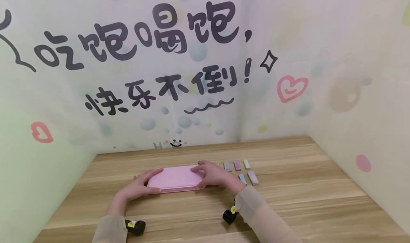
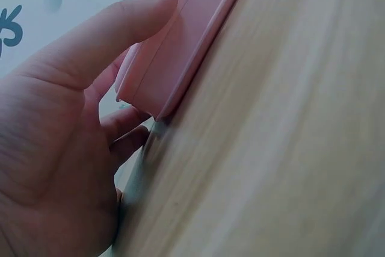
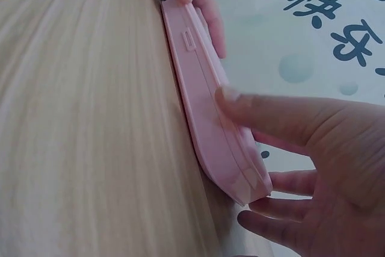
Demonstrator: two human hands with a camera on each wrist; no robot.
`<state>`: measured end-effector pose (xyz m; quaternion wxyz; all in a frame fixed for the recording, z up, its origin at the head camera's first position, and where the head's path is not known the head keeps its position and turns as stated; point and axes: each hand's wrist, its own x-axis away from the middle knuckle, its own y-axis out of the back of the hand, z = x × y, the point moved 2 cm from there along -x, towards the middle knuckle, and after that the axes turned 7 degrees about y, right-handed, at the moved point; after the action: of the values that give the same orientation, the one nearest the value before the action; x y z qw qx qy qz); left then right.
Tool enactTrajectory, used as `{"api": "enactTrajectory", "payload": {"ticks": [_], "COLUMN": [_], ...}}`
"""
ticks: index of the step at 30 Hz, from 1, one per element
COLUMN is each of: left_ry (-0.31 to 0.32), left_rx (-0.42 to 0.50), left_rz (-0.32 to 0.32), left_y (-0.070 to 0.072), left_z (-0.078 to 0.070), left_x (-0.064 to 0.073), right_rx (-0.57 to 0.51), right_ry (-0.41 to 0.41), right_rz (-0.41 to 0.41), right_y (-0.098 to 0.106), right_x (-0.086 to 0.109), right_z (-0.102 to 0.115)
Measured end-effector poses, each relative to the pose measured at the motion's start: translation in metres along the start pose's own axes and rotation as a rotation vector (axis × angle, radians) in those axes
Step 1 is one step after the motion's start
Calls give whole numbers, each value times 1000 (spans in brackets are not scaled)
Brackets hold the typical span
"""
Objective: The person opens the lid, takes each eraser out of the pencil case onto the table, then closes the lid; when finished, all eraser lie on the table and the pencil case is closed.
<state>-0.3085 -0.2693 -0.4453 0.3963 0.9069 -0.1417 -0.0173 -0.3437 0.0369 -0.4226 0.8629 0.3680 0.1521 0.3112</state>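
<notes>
A flat pink case [image 1: 176,177] lies closed on the wooden table in the head view. My left hand [image 1: 136,187] grips its left end, thumb along the front edge and fingers round the far side. At the opposite end, my right hand [image 1: 214,174] holds the case between thumb and fingers. In the right wrist view a small raised latch [image 3: 189,39] shows on the front side, and a seam runs along the wall. The left wrist view shows the rounded end of the pink case [image 2: 171,64] beside my thumb.
Several small pastel blocks, among them a pinkish-purple block [image 1: 237,165], a blue block [image 1: 242,179] and a pale lilac block [image 1: 253,178], lie right of the case, partly behind my right hand. A printed white curtain [image 1: 205,125] stands behind the wooden table [image 1: 307,189].
</notes>
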Motion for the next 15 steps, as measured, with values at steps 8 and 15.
{"api": "enactTrajectory", "payload": {"ticks": [8, 15], "left_ry": [21, 57], "left_rx": [23, 5], "left_rz": [-22, -59], "left_y": [1, 0], "left_z": [-7, -6], "left_x": [0, -1], "right_rx": [-13, 2], "right_ry": [1, 26], "right_rz": [-1, 1], "right_y": [2, 1], "right_x": [-1, -1], "right_z": [-2, -4]}}
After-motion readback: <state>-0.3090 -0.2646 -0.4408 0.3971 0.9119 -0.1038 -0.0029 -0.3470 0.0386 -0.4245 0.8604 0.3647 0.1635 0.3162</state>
